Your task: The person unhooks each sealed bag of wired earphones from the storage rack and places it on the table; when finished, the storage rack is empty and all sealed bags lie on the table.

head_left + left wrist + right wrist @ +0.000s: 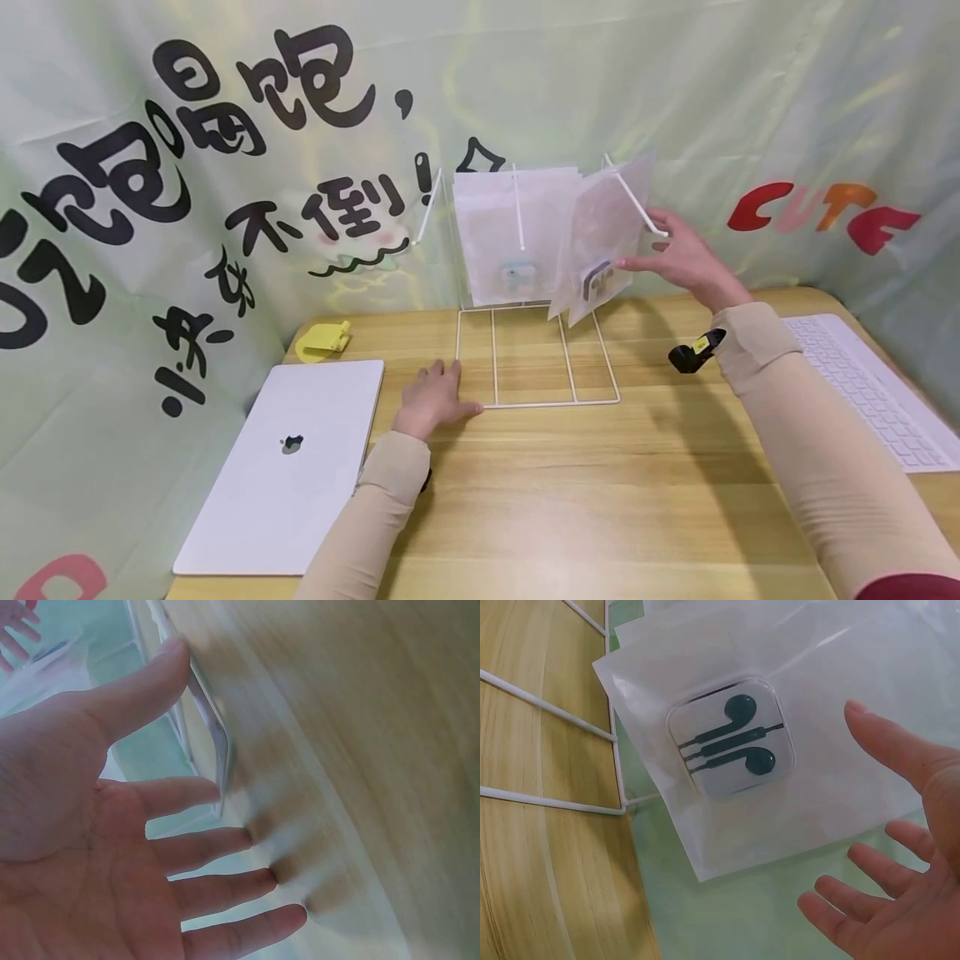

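Observation:
A white wire rack (551,405) stands on the wooden table, with hooks (426,208) sticking out at the top. From its right hook hangs a translucent bag (720,840) with boxed wired earphones (731,739) inside. My right hand (678,258) is beside this bag with fingers spread, near the hook's tip; the right wrist view shows nothing in its grasp. On the middle hook hangs another translucent bag (487,217) with a small light-blue item low in it. My left hand (431,400) is at the rack base's front left corner, fingers straight, thumb on the wire (214,731).
A closed silver laptop (292,492) lies on the left of the table (555,500). Behind it is a small yellow object (322,340). At the right edge lies a white keyboard (862,392). A printed cloth (675,100) hangs behind the table.

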Action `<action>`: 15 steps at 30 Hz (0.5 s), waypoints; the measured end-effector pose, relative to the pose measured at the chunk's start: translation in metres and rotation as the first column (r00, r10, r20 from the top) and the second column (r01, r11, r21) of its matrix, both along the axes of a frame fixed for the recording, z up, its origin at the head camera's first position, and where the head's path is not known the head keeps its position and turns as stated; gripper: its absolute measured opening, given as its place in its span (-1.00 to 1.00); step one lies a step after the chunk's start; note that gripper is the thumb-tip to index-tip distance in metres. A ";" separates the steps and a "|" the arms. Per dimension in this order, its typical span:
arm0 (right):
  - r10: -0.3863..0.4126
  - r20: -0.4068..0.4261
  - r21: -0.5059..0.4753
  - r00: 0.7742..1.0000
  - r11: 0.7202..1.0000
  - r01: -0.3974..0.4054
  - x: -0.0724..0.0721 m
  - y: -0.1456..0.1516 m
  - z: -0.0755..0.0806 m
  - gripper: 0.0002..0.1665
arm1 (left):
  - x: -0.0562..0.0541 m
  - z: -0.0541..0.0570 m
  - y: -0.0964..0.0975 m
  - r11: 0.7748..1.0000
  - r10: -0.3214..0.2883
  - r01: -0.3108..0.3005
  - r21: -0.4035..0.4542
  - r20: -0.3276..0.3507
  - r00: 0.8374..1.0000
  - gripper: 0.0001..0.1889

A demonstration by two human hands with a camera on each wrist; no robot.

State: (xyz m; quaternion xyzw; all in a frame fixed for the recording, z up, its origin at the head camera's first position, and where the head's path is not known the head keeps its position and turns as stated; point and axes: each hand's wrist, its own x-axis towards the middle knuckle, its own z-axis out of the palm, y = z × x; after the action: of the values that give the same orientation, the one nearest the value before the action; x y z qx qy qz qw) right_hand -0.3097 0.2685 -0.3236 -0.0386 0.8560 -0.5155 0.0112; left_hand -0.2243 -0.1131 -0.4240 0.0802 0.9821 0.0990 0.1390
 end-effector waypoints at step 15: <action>-0.102 -0.054 0.050 0.993 0.993 0.105 0.004 -0.001 -0.003 0.04 | 0.001 -0.001 -0.001 1.000 0.011 -0.011 0.029 -0.002 1.000 -0.06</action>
State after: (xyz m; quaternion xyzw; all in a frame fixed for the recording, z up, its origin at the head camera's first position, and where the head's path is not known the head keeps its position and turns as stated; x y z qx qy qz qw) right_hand -0.3054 0.2676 -0.3265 -0.0072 0.8701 -0.4915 -0.0366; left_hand -0.2232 -0.1138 -0.4253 0.0770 0.9811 0.1138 0.1364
